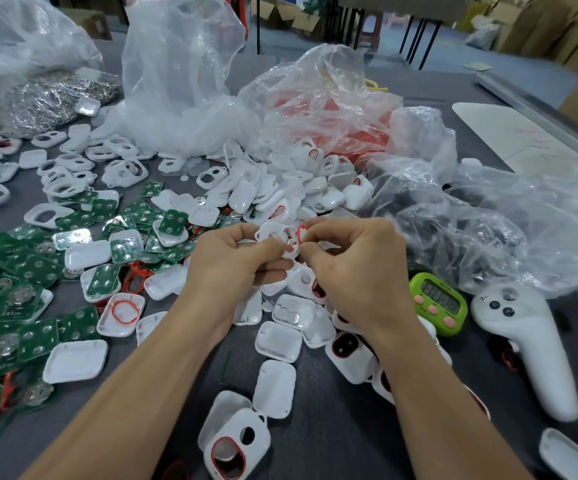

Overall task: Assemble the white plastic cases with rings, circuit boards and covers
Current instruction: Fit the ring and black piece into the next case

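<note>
left hand (242, 258) grips white plastic case shell (273, 233) | right hand (356, 261) pinches thin red rubber ring (302, 232) | ring touches shell's right edge, between the hands

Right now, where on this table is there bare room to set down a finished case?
Bare table shows between the forearms, right of the ringed case, and between the right forearm and the white controller. The far strip left of the white board is free too. Crowded: circuit boards left, case pile centre.
</note>
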A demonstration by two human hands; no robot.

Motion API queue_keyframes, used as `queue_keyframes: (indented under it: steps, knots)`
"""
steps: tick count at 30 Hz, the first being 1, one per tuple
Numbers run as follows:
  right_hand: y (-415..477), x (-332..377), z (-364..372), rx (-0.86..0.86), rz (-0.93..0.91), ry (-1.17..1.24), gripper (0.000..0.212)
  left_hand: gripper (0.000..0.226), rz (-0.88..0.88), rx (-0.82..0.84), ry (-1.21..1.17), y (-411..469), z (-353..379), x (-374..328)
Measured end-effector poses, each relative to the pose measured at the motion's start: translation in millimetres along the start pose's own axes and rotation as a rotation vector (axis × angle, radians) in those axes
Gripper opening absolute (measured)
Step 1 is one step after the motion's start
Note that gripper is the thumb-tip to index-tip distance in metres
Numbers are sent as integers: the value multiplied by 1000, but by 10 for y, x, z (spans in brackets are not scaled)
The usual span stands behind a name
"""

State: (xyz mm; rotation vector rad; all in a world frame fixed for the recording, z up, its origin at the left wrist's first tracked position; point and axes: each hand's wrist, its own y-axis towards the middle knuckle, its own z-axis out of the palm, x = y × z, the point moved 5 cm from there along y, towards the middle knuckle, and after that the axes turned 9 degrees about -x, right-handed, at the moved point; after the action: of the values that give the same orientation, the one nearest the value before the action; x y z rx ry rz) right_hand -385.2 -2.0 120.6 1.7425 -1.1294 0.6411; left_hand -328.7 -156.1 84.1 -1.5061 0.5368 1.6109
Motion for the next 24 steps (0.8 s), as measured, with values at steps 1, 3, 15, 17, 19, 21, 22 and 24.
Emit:
queue_keyframes:
  steps: [1, 3, 15, 17, 19, 21, 22, 24]
  knots:
    - [-17, 25, 14, 9, -43, -35, 13, 6, 12, -3, 17, -7, 3, -1]
    - [-52, 76, 46, 16, -149, -113, 14, 9, 39, -8, 57, -15, 4, -4]
    - [-113, 173, 54, 36, -271, -268, 28, 9, 49, 64, 111, -16, 7, -25]
    - [-112, 173, 47, 50, -263, -245, 25, 6, 24, 77, 113, 4, -13, -17]
    - [-103, 149, 51, 74, -211, -191, 21, 5, -19, 104, 99, 19, -29, -5]
    - [-76, 92, 42, 94, -100, -81, 19, 7, -50, 151, 100, 29, -38, 3]
    - [-62, 59, 38, 103, -34, -9, 19, 7, -62, 174, 94, 30, -41, 1]
    - [-45, 19, 30, 130, 77, 137, 20, 7, -86, 213, 63, 31, -47, -12]
